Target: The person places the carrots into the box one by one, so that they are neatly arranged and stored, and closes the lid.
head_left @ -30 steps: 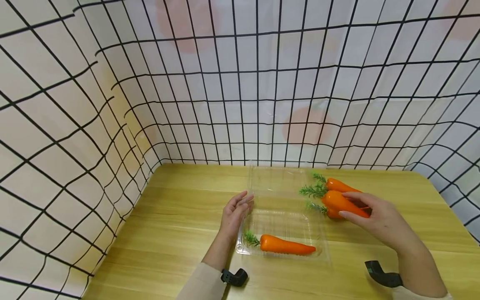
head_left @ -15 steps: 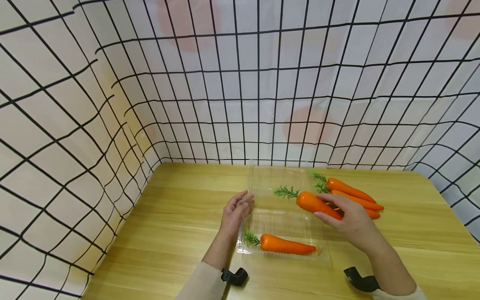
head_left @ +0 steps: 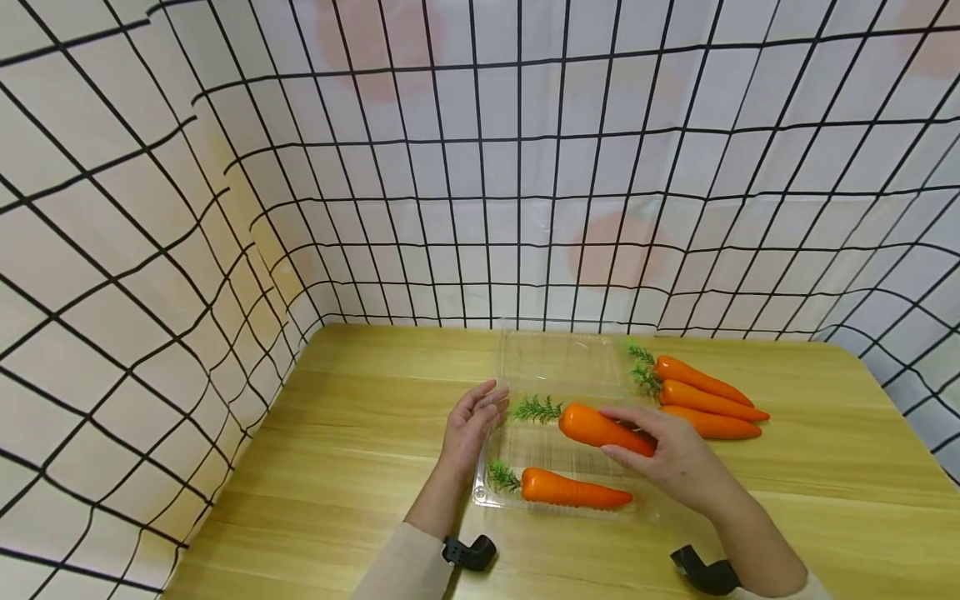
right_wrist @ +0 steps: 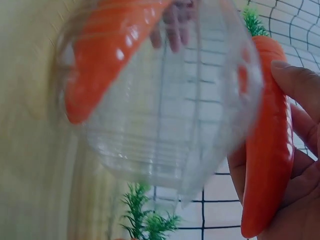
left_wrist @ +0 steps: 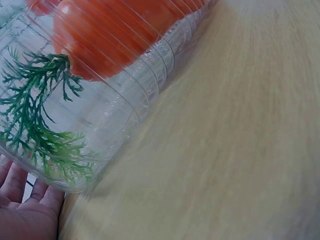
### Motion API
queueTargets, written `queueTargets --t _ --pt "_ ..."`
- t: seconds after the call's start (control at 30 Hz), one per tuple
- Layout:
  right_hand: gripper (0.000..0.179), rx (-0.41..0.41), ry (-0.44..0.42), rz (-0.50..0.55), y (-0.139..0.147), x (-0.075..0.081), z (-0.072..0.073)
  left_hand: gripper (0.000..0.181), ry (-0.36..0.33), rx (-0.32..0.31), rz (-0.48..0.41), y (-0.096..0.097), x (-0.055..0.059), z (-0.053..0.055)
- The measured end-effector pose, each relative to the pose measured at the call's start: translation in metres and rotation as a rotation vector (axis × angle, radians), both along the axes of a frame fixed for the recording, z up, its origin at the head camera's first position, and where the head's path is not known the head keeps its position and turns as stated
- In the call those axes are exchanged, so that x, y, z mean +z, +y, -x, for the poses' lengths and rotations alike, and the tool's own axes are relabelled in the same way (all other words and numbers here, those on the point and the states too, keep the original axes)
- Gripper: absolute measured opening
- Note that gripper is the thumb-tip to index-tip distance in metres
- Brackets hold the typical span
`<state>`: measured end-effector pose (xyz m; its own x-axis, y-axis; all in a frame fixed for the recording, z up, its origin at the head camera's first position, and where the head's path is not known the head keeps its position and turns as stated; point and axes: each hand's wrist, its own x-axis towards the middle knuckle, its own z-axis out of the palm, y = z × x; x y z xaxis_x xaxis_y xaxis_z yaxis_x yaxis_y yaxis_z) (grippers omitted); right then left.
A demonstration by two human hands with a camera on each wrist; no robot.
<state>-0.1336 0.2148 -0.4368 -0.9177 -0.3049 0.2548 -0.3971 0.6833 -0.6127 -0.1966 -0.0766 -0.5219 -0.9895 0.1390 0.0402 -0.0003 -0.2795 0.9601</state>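
Note:
My right hand (head_left: 671,454) pinches an orange carrot (head_left: 592,427) between thumb and fingers, its green top pointing left. This carrot hangs over the back part of a clear plastic clamshell box (head_left: 491,502). Along the front of the box lies another carrot (head_left: 573,489); the left wrist view shows its leafy top (left_wrist: 37,105) through the ribbed wall. At the box's left side, my left hand (head_left: 468,429) rests with relaxed fingers by the rim. In the right wrist view, the held carrot (right_wrist: 270,145) stands close beside the box, with the thumb across it.
Three more carrots, the rear one (head_left: 701,379) among them, lie side by side at the right on the wooden table (head_left: 360,417). The box's open lid (head_left: 558,358) lies flat behind it. A white cloth with a black grid (head_left: 480,175) surrounds the table.
My right hand has lifted one carrot off the group at the right and carried it left, over the box. The left hand has stayed at the box's left side.

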Motion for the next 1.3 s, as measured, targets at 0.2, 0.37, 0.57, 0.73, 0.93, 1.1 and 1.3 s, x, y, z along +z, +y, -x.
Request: queueTargets --t 0.2,0.37,0.57,0.73,0.93,1.1,1.3 --pt "0.043 0.030 -0.030 0.016 -0.010 -0.007 -0.002 0.051 0.003 -0.001 0.002 0.000 0.000 0.000" --pt "0.044 0.055 -0.066 0.023 -0.017 -0.011 -0.002 0.050 0.024 0.001 -0.007 0.001 0.000 0.000" --pt "0.044 0.068 -0.083 0.000 -0.022 -0.016 -0.003 0.050 0.031 0.002 -0.005 0.001 -0.001 0.001" --pt "0.044 0.077 -0.032 -0.019 -0.025 -0.018 -0.003 0.050 0.035 0.013 0.011 0.001 0.000 0.001" --pt "0.044 0.090 -0.007 -0.032 -0.028 -0.019 -0.003 0.050 0.019 0.024 0.019 0.001 0.001 0.000" --pt "0.043 0.097 -0.018 -0.052 -0.031 -0.021 -0.004 0.050 0.011 0.027 0.012 0.001 0.002 0.000" --pt "0.039 0.124 -0.028 -0.088 -0.035 -0.025 -0.005 0.049 0.001 0.034 -0.001 0.001 0.002 0.000"
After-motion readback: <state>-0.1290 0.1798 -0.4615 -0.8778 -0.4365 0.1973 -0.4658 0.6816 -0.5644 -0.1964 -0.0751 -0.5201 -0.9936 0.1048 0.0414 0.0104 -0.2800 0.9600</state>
